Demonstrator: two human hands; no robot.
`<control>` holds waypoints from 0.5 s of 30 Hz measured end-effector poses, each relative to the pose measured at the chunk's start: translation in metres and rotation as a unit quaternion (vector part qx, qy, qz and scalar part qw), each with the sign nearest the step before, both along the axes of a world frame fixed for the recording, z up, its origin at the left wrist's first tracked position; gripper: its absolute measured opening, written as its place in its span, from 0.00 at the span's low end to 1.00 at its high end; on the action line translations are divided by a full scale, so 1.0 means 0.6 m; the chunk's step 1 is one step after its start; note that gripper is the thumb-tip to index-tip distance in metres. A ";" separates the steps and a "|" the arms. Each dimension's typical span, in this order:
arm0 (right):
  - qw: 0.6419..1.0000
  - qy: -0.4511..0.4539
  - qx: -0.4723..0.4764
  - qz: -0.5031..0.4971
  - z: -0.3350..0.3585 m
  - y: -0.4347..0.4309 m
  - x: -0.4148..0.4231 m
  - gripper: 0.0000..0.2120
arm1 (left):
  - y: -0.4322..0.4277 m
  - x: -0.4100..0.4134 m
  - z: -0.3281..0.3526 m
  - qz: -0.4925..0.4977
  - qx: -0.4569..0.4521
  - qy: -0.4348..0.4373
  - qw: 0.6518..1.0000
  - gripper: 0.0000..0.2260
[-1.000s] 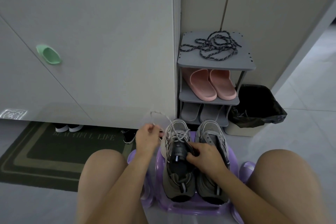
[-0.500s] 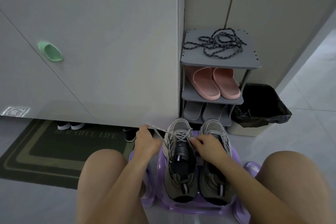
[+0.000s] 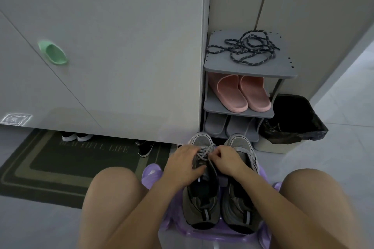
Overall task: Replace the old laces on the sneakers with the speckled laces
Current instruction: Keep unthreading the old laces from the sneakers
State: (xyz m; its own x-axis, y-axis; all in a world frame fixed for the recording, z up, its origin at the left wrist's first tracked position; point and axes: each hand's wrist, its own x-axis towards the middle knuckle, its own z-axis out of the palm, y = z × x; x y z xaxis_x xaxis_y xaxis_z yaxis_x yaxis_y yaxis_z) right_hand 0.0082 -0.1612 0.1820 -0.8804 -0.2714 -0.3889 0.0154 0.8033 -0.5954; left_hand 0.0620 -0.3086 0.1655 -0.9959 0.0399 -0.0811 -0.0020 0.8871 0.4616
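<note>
Atop one sneaker (image 3: 202,194), left hand (image 3: 182,162) and right hand (image 3: 227,159), fingers (image 3: 217,152) curled round lace (image 3: 204,150).

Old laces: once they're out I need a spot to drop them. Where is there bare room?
Bare tile between right knee and bin; the front-left corner of the rack's top shelf, beside the speckled laces; the doormat. The stool is crowded: both sneakers, left hand and right hand on the old lace.

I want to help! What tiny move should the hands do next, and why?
Probably pull the grey lace out of the next eyelets: the left hand and right hand are on it, it's threaded across one sneaker, and the speckled laces wait on the rack.
</note>
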 end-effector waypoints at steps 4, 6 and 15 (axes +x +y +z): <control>0.999 0.041 0.006 0.021 -0.006 0.000 0.005 0.09 | 0.005 -0.003 0.005 0.047 -0.010 0.006 0.999 0.21; 0.999 0.039 -0.014 -0.005 -0.010 -0.002 0.005 0.09 | 0.006 -0.002 0.006 0.065 -0.009 0.014 0.998 0.18; 0.997 0.059 -0.052 -0.012 -0.021 0.012 0.004 0.07 | 0.009 0.005 0.012 0.053 0.050 0.029 0.997 0.09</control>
